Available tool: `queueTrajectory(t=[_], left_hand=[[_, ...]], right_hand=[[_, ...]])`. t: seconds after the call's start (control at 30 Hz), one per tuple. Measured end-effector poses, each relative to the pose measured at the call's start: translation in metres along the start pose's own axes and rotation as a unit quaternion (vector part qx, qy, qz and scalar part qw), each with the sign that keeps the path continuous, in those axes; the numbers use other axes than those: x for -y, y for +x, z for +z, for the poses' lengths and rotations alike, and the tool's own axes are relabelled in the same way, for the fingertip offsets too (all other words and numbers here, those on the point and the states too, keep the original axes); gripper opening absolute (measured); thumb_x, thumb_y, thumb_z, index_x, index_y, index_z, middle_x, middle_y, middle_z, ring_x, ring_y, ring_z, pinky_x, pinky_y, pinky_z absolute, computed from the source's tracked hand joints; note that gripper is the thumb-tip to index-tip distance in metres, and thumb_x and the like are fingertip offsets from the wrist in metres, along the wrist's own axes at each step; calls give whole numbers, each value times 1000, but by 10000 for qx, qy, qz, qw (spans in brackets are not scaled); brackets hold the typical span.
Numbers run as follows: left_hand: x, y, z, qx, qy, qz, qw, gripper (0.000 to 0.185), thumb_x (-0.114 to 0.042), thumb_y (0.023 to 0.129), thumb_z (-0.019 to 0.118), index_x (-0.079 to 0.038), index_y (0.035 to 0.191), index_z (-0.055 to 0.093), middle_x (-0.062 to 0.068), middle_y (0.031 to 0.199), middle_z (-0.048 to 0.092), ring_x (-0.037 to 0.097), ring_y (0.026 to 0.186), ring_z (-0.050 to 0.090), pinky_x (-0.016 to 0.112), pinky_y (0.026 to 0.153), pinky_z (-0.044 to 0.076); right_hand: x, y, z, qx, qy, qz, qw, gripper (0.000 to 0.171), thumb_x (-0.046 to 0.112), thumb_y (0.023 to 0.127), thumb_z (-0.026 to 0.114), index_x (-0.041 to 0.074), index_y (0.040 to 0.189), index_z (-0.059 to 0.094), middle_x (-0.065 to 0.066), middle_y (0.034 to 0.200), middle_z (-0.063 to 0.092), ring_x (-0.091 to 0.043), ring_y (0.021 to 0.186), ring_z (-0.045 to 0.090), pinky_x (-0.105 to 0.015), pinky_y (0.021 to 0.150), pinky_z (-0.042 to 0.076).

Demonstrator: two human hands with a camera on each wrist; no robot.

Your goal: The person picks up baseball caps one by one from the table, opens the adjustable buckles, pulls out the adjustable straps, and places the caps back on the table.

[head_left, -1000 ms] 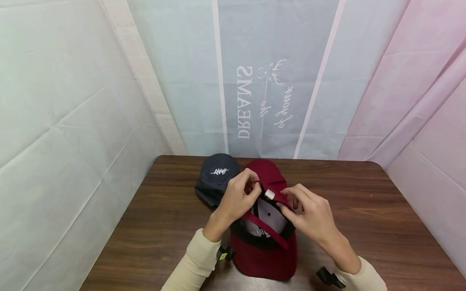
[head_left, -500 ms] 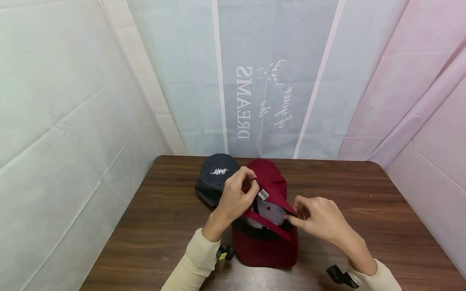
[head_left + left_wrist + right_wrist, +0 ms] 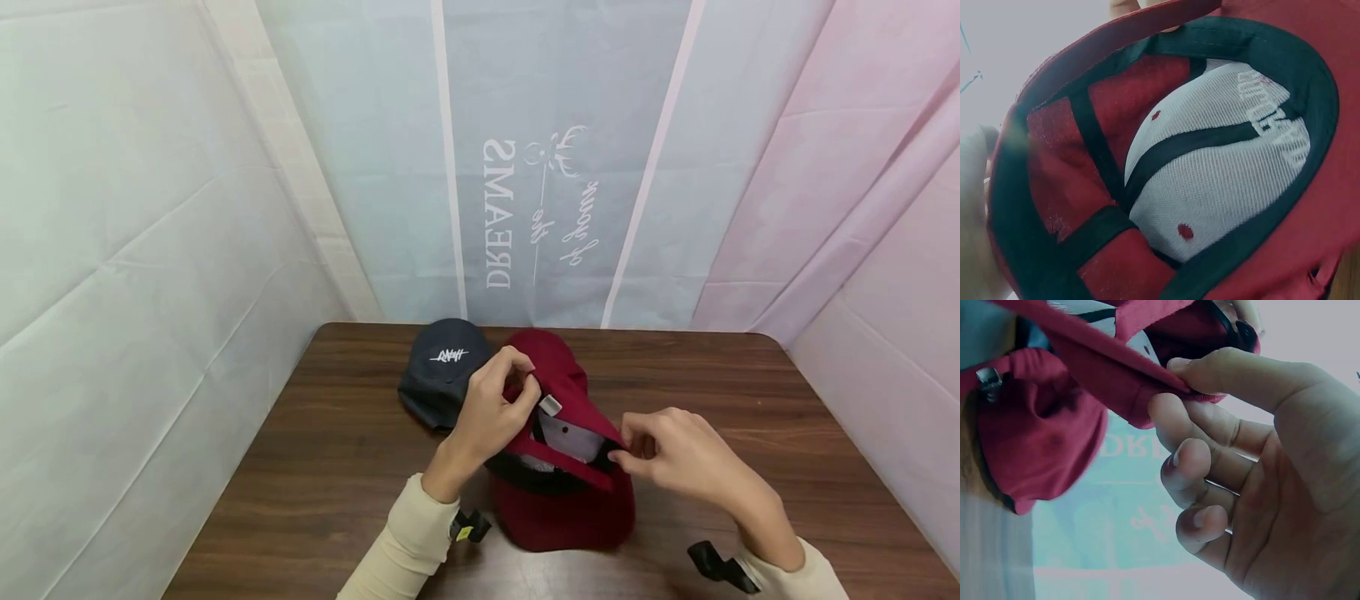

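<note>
A dark red baseball cap (image 3: pixel 566 517) is held up over the table, its brim toward me and its inside showing. Inside are a pale front panel (image 3: pixel 1210 169) with reversed lettering and a black sweatband (image 3: pixel 1319 106). My left hand (image 3: pixel 489 408) pinches the cap's edge at the left. At the right edge, my right hand (image 3: pixel 678 454) grips the rim between thumb and index finger, other fingers loosely curled. A red strap (image 3: pixel 558 462) crosses the opening. Behind, a rounded red crown (image 3: pixel 543 350) rests on the table; a metal buckle (image 3: pixel 989 381) shows beside red fabric.
A dark navy cap (image 3: pixel 442 387) with white lettering sits at the back, left of the red one. The brown wooden table (image 3: pixel 750 433) ends at a pale printed curtain (image 3: pixel 562 217). White cloth walls (image 3: pixel 150 250) stand at the sides.
My right hand has moved to the right, drawing the cap's rim outward so the opening is stretched wider. The brim has shifted slightly right. My left hand stays nearly in place.
</note>
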State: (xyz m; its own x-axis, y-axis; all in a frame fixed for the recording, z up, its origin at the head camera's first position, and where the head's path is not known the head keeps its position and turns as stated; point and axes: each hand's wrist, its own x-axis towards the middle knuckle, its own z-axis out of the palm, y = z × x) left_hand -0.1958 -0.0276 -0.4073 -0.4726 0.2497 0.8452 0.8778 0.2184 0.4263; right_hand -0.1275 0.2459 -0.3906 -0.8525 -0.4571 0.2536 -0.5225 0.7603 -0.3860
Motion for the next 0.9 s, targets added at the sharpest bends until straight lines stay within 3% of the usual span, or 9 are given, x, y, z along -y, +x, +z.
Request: queueTrajectory(t=[0.2, 0.47, 0.67, 0.9], left_hand=[[-5, 3, 5, 76, -41, 92, 9999, 17, 9, 93, 62, -5, 103, 59, 5, 81, 56, 19, 66, 53, 33, 57, 49], [-11, 7, 14, 218, -206, 204, 9993, 19, 8, 93, 64, -6, 104, 59, 5, 86, 61, 14, 73, 59, 26, 62, 55], [-13, 10, 21, 338, -260, 425, 9982, 19, 8, 93, 65, -7, 104, 59, 4, 86, 61, 11, 73, 59, 23, 63, 55], [-19, 14, 27, 562, -342, 432, 9969, 17, 5, 95, 67, -8, 104, 60, 2, 89, 63, 8, 76, 61, 13, 70, 52]], right_hand=[[-6, -6, -14, -185, -232, 276, 9992, 39, 16, 82, 86, 33, 73, 52, 28, 60, 49, 7, 55, 41, -21, 53, 35], [-18, -13, -29, -578, -750, 515, 9942, 34, 15, 79, 87, 30, 79, 57, 26, 64, 53, 8, 59, 44, -22, 56, 37], [-26, -17, -35, -1023, -1260, 587, 9850, 35, 14, 76, 89, 28, 78, 58, 23, 63, 54, 9, 58, 42, -23, 53, 34], [-36, -18, -36, -1668, -1631, 393, 9716, 37, 10, 69, 88, 28, 75, 57, 23, 60, 53, 8, 53, 36, -24, 48, 29]])
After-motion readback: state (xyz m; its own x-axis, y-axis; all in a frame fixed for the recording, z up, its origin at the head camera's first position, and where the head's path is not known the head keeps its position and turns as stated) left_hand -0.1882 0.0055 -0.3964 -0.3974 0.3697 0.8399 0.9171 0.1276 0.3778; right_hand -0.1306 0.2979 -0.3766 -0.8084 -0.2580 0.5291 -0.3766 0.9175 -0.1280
